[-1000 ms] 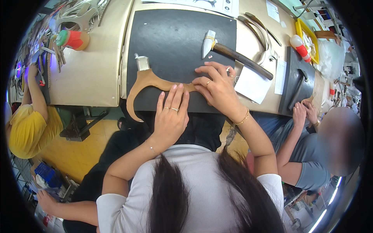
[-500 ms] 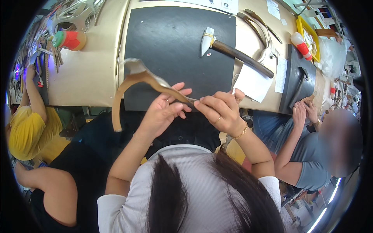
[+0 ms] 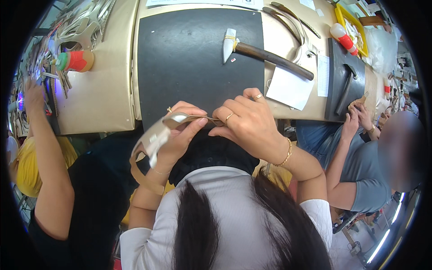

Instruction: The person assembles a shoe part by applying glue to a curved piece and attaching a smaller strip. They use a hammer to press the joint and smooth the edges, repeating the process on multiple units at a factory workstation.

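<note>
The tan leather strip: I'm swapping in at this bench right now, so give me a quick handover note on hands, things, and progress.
Left hand: pinching the curved tan leather strip, lifted off the bench toward the body.
Right hand: gripping the strip's thin end beside the left fingers.
On the bench: hammer lying on the black mat, white paper at the mat's right.
Done: strip picked up with both hands.
Left: cannot tell; no tool is in hand.

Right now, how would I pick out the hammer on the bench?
Find the big dark rectangular mat on the tan workbench. At its upper right edge lies the hammer, the only tool with a pale wedge-shaped head and dark wooden handle slanting right toward the white paper sheet.
</note>
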Demonstrator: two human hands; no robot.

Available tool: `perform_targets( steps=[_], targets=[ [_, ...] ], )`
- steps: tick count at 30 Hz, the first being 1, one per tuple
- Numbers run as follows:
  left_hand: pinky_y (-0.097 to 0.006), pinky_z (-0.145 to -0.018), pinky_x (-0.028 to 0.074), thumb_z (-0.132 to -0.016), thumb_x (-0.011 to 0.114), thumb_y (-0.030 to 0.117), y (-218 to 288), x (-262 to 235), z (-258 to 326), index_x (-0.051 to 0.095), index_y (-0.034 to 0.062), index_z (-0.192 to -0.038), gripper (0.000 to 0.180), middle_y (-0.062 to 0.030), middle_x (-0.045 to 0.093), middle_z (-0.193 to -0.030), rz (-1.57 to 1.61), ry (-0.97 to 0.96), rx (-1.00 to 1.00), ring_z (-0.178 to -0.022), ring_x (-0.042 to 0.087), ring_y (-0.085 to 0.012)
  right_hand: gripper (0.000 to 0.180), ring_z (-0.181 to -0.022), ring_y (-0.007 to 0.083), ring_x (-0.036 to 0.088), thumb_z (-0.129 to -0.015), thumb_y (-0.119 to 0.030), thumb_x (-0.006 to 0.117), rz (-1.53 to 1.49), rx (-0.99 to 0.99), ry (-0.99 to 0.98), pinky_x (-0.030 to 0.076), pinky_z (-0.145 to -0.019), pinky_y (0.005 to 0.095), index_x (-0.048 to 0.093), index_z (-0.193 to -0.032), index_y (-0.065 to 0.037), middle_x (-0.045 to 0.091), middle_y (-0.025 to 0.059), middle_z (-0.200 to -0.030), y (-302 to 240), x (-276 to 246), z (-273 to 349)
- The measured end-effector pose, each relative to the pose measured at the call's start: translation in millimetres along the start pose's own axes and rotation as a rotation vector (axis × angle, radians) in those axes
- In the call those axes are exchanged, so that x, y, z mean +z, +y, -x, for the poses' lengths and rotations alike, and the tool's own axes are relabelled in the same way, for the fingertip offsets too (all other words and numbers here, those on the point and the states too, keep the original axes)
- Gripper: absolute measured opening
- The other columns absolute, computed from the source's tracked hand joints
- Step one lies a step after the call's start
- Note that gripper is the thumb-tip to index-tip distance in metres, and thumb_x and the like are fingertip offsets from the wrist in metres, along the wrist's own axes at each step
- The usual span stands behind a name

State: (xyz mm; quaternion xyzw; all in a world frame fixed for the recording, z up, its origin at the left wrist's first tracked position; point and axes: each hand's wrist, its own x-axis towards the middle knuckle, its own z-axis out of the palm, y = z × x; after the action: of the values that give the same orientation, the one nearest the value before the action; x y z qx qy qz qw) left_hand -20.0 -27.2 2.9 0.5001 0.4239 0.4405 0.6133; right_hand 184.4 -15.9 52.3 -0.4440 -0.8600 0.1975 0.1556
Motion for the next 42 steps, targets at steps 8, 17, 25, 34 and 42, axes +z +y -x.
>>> perform_targets(
  steps=[8, 17, 25, 34, 42],
  targets=[
    [-0.025, -0.079, 0.053, -0.087, 0.072, -0.005, 12, -2, 13, 0.069, -0.0016, -0.101, 0.014, -0.0076, 0.065, -0.099, 0.198, 0.019, -0.083, -0.090, 0.064, -0.0132, 0.025, -0.059, 0.0220, 0.057, -0.075, -0.027, 0.080, -0.134, -0.027, 0.039, 0.039, -0.080, 0.0355, 0.063, -0.074, -0.010, 0.056, 0.0028, -0.065, -3, -4, -2],
    [-0.027, -0.073, 0.055, -0.084, 0.075, -0.002, 21, -5, 19, 0.070, 0.0002, -0.096, 0.013, -0.0101, 0.066, -0.095, 0.039, -0.004, 0.016, -0.084, 0.065, -0.0161, 0.021, -0.059, 0.0237, 0.052, -0.079, -0.022, 0.078, -0.282, 0.032, -0.022, 0.036, -0.079, 0.0358, 0.063, -0.073, -0.009, 0.057, 0.0032, -0.065, -10, -15, 0],
    [-0.027, -0.069, 0.056, -0.088, 0.071, -0.001, 28, 0, 15, 0.067, -0.0032, -0.098, 0.011, -0.0116, 0.065, -0.092, 0.180, 0.007, -0.135, -0.076, 0.065, -0.0166, 0.010, -0.060, 0.0248, 0.051, -0.083, -0.017, 0.073, -0.429, 0.105, -0.126, 0.034, -0.083, 0.0364, 0.069, -0.082, -0.007, 0.066, 0.0053, -0.074, -4, -22, 3],
    [-0.024, -0.068, 0.052, -0.090, 0.069, 0.002, 28, 3, 2, 0.064, -0.0058, -0.101, 0.014, -0.0098, 0.067, -0.090, 0.271, 0.033, -0.396, -0.075, 0.063, -0.0126, 0.021, -0.069, 0.0241, 0.060, -0.089, -0.025, 0.069, -0.546, 0.179, -0.216, 0.035, -0.084, 0.0343, 0.073, -0.094, -0.006, 0.071, 0.0077, -0.082, 10, -17, 5],
    [-0.025, -0.069, 0.054, -0.091, 0.070, 0.004, 26, 15, 7, 0.064, -0.0062, -0.105, 0.018, -0.0092, 0.069, -0.091, 0.162, 0.046, -0.342, -0.076, 0.065, -0.0127, 0.032, -0.074, 0.0211, 0.065, -0.082, -0.034, 0.077, -0.405, 0.229, -0.259, 0.038, -0.084, 0.0328, 0.072, -0.092, -0.004, 0.070, 0.0078, -0.078, 2, -12, 2]
  ],
)
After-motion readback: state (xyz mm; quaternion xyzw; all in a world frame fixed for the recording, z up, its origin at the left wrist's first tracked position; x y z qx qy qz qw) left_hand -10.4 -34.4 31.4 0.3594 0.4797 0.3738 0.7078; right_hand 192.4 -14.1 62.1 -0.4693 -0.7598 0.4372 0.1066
